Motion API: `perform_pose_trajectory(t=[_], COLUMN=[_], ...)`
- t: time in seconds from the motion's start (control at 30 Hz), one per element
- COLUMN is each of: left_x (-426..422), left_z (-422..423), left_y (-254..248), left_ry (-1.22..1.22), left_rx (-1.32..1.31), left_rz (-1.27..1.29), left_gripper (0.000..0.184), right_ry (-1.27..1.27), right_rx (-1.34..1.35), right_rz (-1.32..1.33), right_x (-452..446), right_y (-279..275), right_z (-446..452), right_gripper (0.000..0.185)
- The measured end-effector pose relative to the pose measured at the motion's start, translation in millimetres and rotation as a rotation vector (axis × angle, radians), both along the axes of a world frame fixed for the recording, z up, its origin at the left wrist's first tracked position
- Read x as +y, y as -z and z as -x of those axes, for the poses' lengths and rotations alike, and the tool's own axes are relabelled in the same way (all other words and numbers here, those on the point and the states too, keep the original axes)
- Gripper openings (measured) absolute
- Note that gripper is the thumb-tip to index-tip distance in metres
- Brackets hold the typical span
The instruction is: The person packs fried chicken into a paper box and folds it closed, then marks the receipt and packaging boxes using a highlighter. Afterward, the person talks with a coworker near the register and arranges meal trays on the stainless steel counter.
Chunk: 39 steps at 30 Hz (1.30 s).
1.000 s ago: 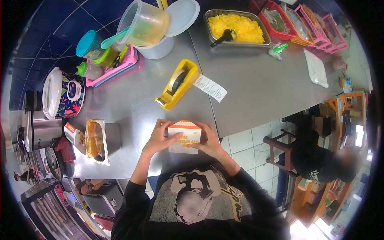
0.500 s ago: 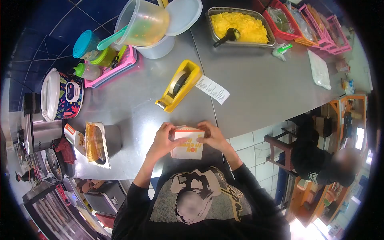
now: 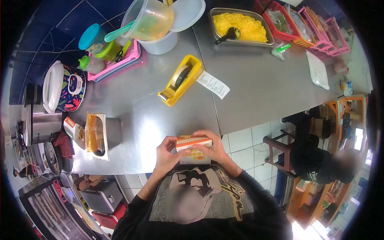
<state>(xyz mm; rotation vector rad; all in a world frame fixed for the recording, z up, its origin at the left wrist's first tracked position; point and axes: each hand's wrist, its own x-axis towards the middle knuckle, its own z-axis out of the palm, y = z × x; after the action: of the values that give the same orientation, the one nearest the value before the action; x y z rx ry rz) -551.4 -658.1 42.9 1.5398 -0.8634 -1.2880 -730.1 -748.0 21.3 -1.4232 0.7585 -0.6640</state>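
A head-worn view looks down from close above the worktop, margins seemingly warped.

Box lettering part-hidden, slip print unreadable

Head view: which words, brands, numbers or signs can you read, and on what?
Nothing reads with certainty.
Box: yellow lettering, upside down, partly covered.
Printed slip: lines too small.
Wearer's shirt: script lettering, unclear.
Other person's dark top: pale letters, too small.
Floral pot, silver appliance: markings too small.
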Motion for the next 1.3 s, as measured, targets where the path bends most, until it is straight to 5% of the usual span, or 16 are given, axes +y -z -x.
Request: perform_pose_trajectory(t=[0.37,0.53,0.63,0.7,0.77,0.83,1.17,1.27,1.3], left_x=[34,31,41,50,61,65,91,93,91], left_z=[8,34,24,24,21,16,11,11,11], left_y=[-34,-22,-3,9,16,11,8,6,3], left_ry=[-0.104,-0.355,-0.217,-0.272,-0.419,-0.459,-0.530,-0.541,-0.536], left_rx=[0.062,-0.004,0.050,-0.026,-0.185,-0.220,-0.194,-0.235,-0.272], left_rz=[-0.135,0.094,0.067,0.087,0.082,0.087,0.144,0.134,0.122], left_gripper=[0.042,0.036,0.032,0.025,0.020,0.020,0.025,0.025,0.025], right_ry=[0.027,0.075,0.013,0.069,0.258,0.339,0.470,0.378,0.219], right_rx=[-0.030,0.034,-0.106,-0.169,-0.180,0.123,0.292,0.189,0.143], right_rz=[-0.023,-0.120,0.111,-0.370,-0.022,0.379,0.703,0.395,-0.025], right_x=[34,40,22,-3,-31,-46,-63,-77,-86], right_y=[-11,-14,4,8,27,43,48,38,14], right_z=[0,-6,-18,-36,-71,-111,-118,-92,-86], right_gripper=[0.028,0.021,0.017,0.024,0.040,0.053,0.048,0.041,0.041])
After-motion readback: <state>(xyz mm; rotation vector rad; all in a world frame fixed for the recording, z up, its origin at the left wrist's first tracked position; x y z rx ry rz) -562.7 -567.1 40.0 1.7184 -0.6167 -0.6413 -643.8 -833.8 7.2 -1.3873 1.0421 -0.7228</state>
